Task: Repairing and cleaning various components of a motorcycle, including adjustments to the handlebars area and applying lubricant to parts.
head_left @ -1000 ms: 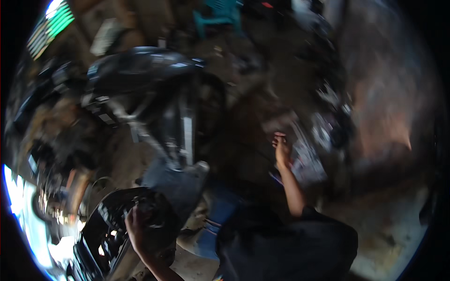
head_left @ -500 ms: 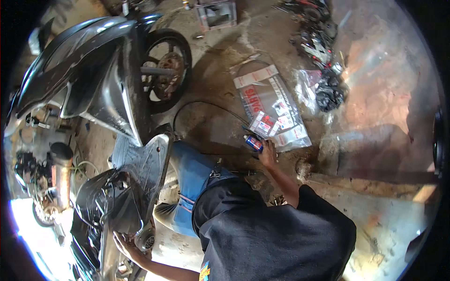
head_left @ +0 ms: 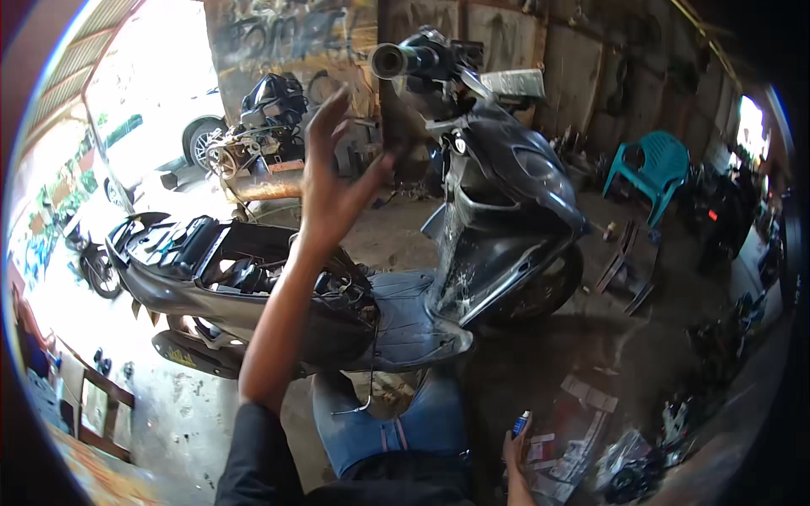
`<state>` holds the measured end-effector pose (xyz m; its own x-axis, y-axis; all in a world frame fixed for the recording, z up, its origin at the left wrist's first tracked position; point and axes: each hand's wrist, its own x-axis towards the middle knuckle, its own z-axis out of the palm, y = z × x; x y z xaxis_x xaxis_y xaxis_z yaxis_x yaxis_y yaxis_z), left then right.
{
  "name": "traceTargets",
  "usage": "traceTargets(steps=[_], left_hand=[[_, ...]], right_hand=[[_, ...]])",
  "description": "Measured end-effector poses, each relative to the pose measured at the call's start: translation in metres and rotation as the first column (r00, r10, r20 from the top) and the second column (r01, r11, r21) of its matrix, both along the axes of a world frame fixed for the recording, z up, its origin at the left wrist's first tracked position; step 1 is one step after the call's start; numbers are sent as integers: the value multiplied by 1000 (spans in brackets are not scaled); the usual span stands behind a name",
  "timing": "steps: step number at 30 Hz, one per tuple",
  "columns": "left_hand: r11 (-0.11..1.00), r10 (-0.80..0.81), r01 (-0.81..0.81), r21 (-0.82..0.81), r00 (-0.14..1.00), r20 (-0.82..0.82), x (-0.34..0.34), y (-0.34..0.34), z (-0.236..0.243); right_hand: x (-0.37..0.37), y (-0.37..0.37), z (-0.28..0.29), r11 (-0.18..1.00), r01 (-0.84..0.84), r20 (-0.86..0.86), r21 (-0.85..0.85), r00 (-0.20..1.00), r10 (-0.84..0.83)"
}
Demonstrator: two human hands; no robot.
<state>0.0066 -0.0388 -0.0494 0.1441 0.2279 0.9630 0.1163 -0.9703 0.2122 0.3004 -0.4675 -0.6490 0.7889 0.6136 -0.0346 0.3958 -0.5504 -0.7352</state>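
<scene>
The blue can (head_left: 520, 423) is in the right hand (head_left: 514, 447), low in the view, with its pale top clear beyond the fingertips. That hand is closed around the lower part of the can, probably so that the top end stays uncovered; the exact finger grip is too small to tell. Near the right hand, a small white-and-red packet (head_left: 540, 449) and a long flat package (head_left: 586, 428) lie on the floor (head_left: 181, 405), likely put there to be within arm's reach of someone down low. Just right of these is a crumpled plastic bag (head_left: 626, 453), whose contents cannot be made out.

The left hand (head_left: 332, 190) is raised well above and to the left of the right one, fingers spread and thumb well apart from them. It looks bare of any object and seems to hang in the air rather than rest on anything.

Beyond and below the left hand stands the dark scooter (head_left: 403, 316), side on, its handlebar grip (head_left: 396, 61) up and to the right of that hand. Left of and below the hand, the scooter's seat bay (head_left: 253, 263) is uncovered, which presumably gives access to the parts inside. The person's jeans (head_left: 363, 434) show below the left hand, the knees close to the footboard, a position that seems to suit low work. Far to the right of the left hand is a teal chair (head_left: 654, 173).
</scene>
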Motion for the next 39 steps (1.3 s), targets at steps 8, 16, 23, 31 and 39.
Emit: traceTargets(steps=[8,16,23,31,39], left_hand=[[978,-202,201,52,979,4,56,44,81],[981,-189,173,92,958,216,68,29,73],[927,-296,324,192,942,-158,34,47,94],[904,-318,376,201,909,-270,26,64,99],[962,-267,258,90,959,97,56,47,70]], right_hand=[[-12,128,298,765,-134,48,630,990,134],[-94,191,572,388,-739,779,550,621,80],[-120,230,691,432,-889,982,154,185,31],[-122,260,724,651,-759,989,-30,71,128],[-123,274,729,767,-626,990,-138,-101,97]])
